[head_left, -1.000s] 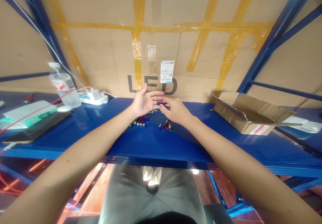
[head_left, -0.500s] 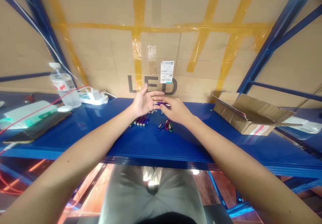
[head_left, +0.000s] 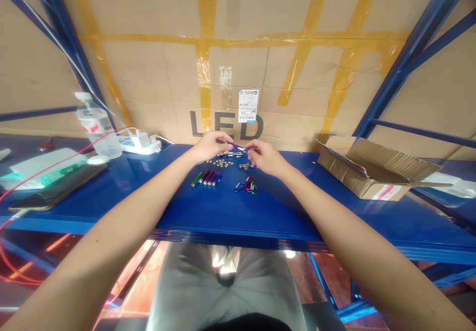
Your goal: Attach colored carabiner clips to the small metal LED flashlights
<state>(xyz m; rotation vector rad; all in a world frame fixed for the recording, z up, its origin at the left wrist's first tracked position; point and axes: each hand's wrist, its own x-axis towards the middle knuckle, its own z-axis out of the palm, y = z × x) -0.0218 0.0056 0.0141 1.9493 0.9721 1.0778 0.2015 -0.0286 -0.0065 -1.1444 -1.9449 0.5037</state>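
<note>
Between my hands, above the blue table, is a slim purple metal tube (head_left: 237, 147) with silver on it. The fingers of my left hand (head_left: 210, 147) close on its left end. My right hand (head_left: 269, 159) pinches its right end, partly hiding it. Just below lie a dark and silver slim piece (head_left: 231, 155), several small gold-coloured pieces (head_left: 223, 163) and a cluster of small silver pieces (head_left: 245, 166). Nearer me, a row of green, purple and blue metal tubes (head_left: 207, 177) sits on the left, with several coloured carabiners (head_left: 248, 185) to its right.
An open cardboard box (head_left: 375, 172) stands on the right of the table (head_left: 238, 217). On the left are a water bottle (head_left: 97, 127), a power strip (head_left: 139, 145) with cables, a phone (head_left: 55, 187) and a tissue pack (head_left: 44, 167). A large carton (head_left: 167, 83) rises behind.
My left hand has turned from palm-up with fingers spread to gripping the purple tube's left end. My right hand has shifted slightly right, uncovering small pieces on the table.
</note>
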